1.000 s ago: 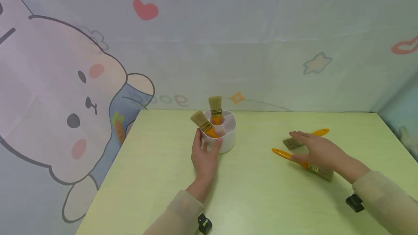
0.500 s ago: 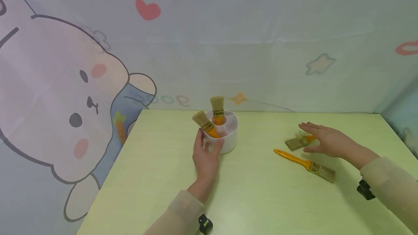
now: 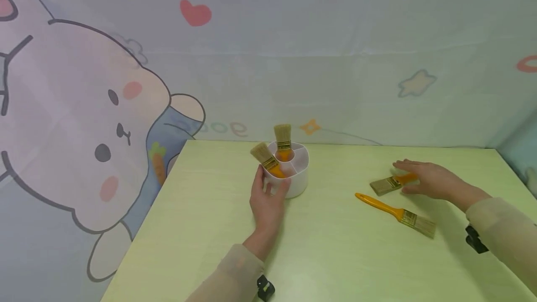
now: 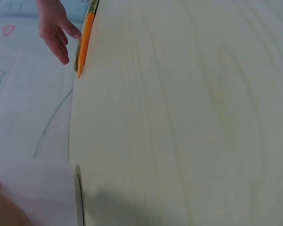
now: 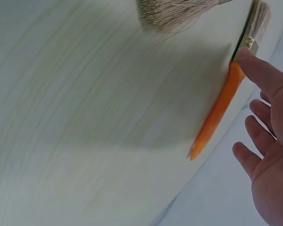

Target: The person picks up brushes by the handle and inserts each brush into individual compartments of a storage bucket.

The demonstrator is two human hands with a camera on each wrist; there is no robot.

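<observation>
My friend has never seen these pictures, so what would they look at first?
Probably the huge cartoon animal on the backdrop, over much of the left side of the head picture. Next, near the middle, comes the white cup, held by the left hand, with two brushes poking out bristles up. Over on the table's right, two more brushes lie, with the right hand at the farther one's handle.

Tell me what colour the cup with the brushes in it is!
The cup is white; the head view shows it best.
</observation>
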